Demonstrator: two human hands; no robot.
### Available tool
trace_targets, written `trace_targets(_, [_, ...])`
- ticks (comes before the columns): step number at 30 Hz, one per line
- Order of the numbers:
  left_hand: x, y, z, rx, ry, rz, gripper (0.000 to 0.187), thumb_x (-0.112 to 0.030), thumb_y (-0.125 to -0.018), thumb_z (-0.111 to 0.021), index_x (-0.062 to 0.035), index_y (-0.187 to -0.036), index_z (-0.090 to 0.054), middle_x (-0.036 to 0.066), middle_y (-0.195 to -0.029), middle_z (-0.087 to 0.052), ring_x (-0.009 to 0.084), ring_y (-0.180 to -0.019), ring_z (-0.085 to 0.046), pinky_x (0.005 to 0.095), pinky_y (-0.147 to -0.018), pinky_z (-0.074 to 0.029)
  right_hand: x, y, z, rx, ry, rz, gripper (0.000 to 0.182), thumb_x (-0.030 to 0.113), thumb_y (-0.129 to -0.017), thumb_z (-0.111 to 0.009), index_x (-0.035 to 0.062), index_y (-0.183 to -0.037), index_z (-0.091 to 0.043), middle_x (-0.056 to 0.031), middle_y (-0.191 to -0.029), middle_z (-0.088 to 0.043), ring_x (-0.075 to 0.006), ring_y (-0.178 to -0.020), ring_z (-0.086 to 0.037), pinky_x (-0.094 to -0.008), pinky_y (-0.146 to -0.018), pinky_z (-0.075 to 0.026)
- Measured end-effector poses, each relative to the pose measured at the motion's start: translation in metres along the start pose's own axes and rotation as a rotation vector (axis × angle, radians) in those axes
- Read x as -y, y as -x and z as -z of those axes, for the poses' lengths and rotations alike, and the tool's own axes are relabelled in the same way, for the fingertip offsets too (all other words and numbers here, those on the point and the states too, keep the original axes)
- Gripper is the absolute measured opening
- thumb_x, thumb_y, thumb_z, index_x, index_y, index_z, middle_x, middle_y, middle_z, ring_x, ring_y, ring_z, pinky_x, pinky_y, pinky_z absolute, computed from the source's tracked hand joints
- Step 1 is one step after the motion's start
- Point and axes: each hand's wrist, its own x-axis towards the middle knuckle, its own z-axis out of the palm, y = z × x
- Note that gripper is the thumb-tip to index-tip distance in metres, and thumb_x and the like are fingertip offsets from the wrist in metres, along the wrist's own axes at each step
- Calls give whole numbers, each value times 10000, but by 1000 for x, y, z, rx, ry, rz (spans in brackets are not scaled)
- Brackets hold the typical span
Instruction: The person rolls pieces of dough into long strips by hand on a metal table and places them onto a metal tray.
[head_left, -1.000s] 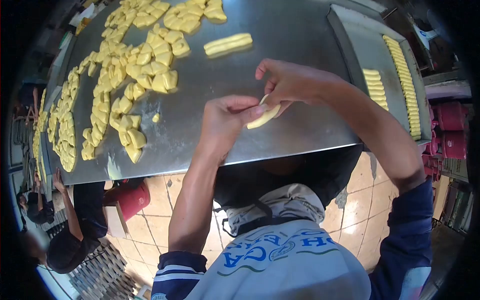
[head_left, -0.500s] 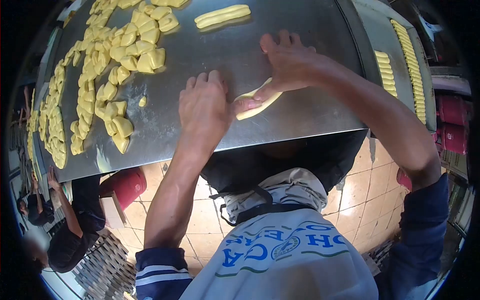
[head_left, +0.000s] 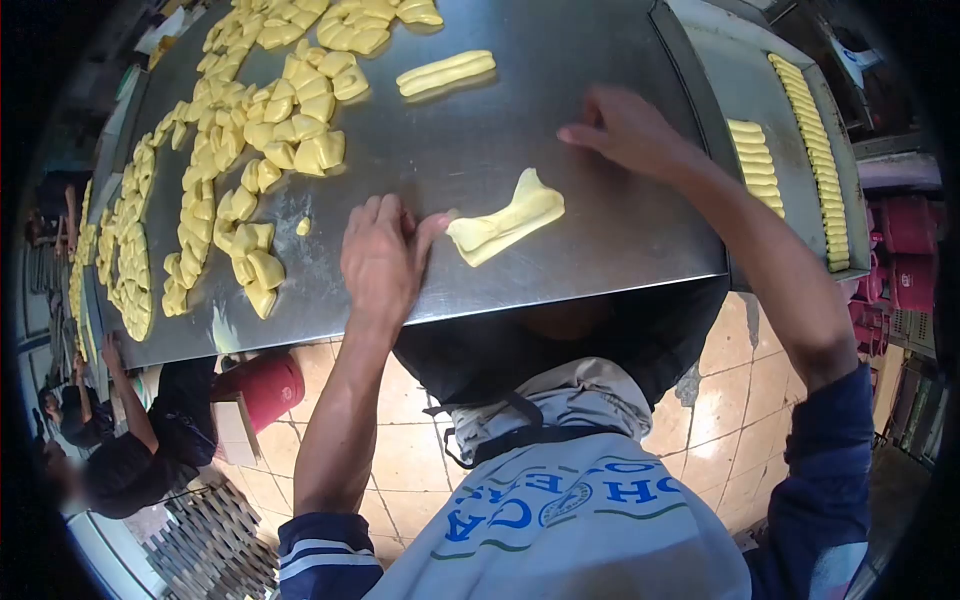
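A flattened piece of yellow dough (head_left: 510, 222) lies on the metal table (head_left: 620, 235), one corner pulled up to a point. My left hand (head_left: 385, 255) is at its left end, thumb stretched out to the dough's edge and the other fingers curled on the table. My right hand (head_left: 630, 130) is above and to the right of the piece, apart from it, thumb and fingers spread, slightly blurred. Farther back lies a rolled pair of dough strips (head_left: 446, 74). Many cut dough pieces (head_left: 265, 115) cover the table's left side.
On the right, a tray (head_left: 790, 150) holds rows of dough rolls (head_left: 757, 165). Co-workers (head_left: 125, 460) stand at the far left by the table. A red container (head_left: 265, 390) is on the tiled floor, and more red containers (head_left: 908, 225) are at the far right.
My right hand has let go of the dough and moved up and right. The dough, a narrow strip before, now lies opened out flat. My left hand has shifted slightly left.
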Motion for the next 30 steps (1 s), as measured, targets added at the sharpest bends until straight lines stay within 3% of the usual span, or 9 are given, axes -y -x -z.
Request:
trace_targets(3, [-1,4,7,21,66,-49,525,-493,-745,-763,-16,-753,-544,126,-763,-524,332,-799,-523,431,-734,-436,8,57,-24,76,-345,350,342,333,-832,-728,2,-914,-706,-138,-926,-684,-258,-937,-638,-375,-779,-489])
trace_targets(6, [-26,0,13,124,10,-85,612,-571,-676,-787,-9,-774,-564,131,-782,-530,326,-824,-527,424,-753,-442,10,65,-48,-158,-315,625,219,231,-813,-745,32,-893,-703,-127,-879,-634,-224,-815,-605,-344,-694,-475])
trace_targets(9, [-38,-10,14,228,-30,47,674,-616,-628,-802,-3,-788,-570,137,-817,-544,320,-859,-529,413,-778,-443,13,38,-39,-73,-200,594,292,297,-751,-781,32,-833,-692,-112,-834,-617,-259,-835,-600,-354,-729,-476])
trace_targets(12, [-39,-14,7,224,-66,73,665,-608,-650,-798,-1,-794,-568,129,-833,-536,310,-856,-520,405,-769,-437,48,25,-10,105,204,128,468,424,-649,-824,54,-884,-659,-121,-908,-587,-298,-966,-552,-432,-823,-442])
trace_targets(15, [-24,-7,4,156,-58,-49,641,-581,-660,-802,-5,-794,-554,123,-820,-518,308,-831,-509,404,-745,-429,37,11,-11,-29,278,125,687,534,-555,-837,88,-1014,-589,-149,-1066,-529,-340,-1122,-460,-509,-898,-371])
trace_targets(18, [-14,-4,20,220,45,-101,620,-557,-664,-803,-12,-788,-535,121,-807,-500,308,-810,-499,405,-727,-423,19,8,1,142,164,284,1001,638,-513,-827,52,-1258,-503,-216,-1288,-454,-389,-1304,-359,-594,-981,-309])
trace_targets(21, [-23,-6,21,240,19,-52,606,-543,-666,-802,-18,-787,-524,125,-808,-508,311,-808,-504,403,-728,-422,31,14,-4,153,250,291,850,587,-549,-829,89,-1150,-493,-166,-1224,-446,-354,-1231,-389,-520,-971,-316])
trace_targets(25, [-21,-20,22,333,14,35,582,-543,-698,-783,-21,-769,-536,114,-775,-529,306,-781,-512,410,-726,-426,49,5,-4,145,325,88,941,612,-528,-826,70,-1212,-473,-188,-1265,-428,-357,-1268,-371,-525,-959,-330])
trace_targets(30, [1,-11,12,151,-79,-194,610,-584,-682,-773,-21,-783,-563,107,-772,-551,293,-820,-541,410,-725,-443,59,-8,6,213,406,0,1069,635,-506,-824,38,-1297,-426,-231,-1315,-401,-380,-1309,-345,-577,-964,-333])
